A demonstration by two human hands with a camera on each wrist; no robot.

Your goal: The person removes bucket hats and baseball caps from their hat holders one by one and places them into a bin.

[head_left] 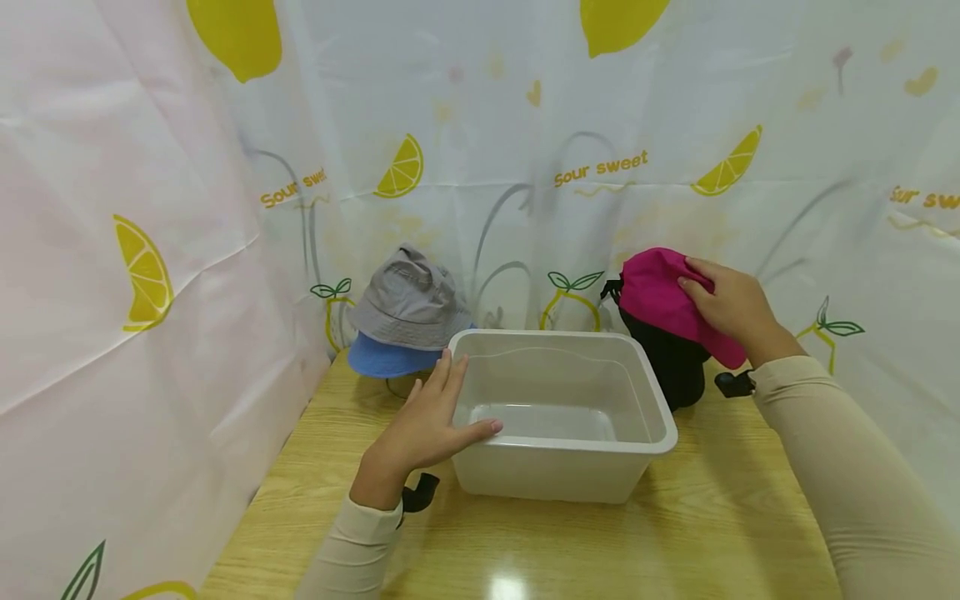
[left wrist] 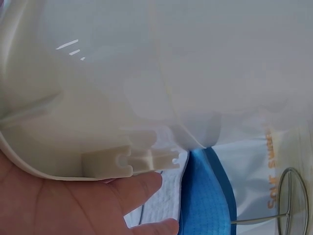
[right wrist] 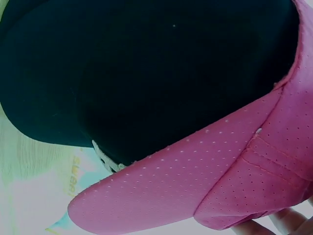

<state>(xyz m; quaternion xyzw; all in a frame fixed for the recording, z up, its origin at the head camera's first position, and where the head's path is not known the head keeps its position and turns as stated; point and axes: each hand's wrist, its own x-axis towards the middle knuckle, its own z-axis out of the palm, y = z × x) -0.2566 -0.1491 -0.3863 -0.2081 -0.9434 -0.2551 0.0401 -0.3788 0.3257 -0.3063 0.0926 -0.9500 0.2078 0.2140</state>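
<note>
A pink cap (head_left: 656, 287) sits over a black cap (head_left: 671, 367) to the right of a pale plastic bin (head_left: 555, 471). My right hand (head_left: 731, 308) grips the pink cap's crown, thumb on the near side; some fingers are hidden. In the right wrist view, the dotted pink brim (right wrist: 146, 196) overlaps the dark cap (right wrist: 146, 73). My left hand (head_left: 423, 421) rests against the bin's left front corner, fingers straight and thumb across the rim. Beyond that hand, a grey bucket hat (head_left: 412, 300) lies on a blue hat (head_left: 386, 357).
Under the blue hat shows part of a wire stand (left wrist: 291, 200). The bin stands on a wooden table (head_left: 525, 542). A white curtain (head_left: 480, 108) with lemon prints hangs close behind the hats and along the left side.
</note>
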